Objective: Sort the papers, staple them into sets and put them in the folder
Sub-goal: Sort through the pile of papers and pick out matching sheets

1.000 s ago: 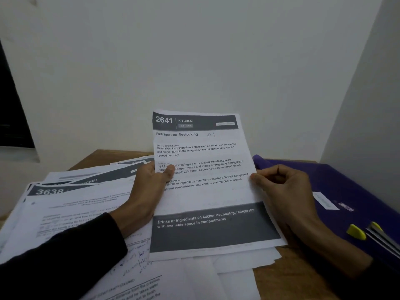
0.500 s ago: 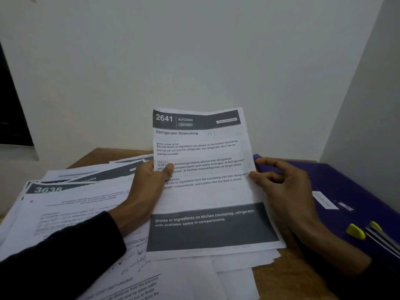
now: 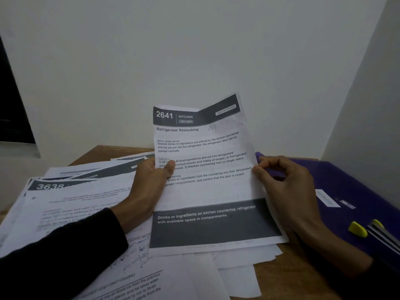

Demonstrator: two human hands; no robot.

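White printed paper sheet marked 2641 (image 3: 207,180), up off the brown wooden counter (image 3: 287,276), pinched at both side edges: left hand (image 3: 149,182) thumb on top, right hand (image 3: 285,187) fingers curled. More white loose papers (image 3: 71,202) spread underneath. Purple plastic folder (image 3: 355,191) just right.

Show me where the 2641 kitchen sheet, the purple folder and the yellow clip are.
2641 kitchen sheet (image 3: 207,191): head view, blank white middle of the page.
purple folder (image 3: 355,182): head view, bare cover right of the right hand.
yellow clip (image 3: 357,229): head view, middle of the nearer yellow tab.
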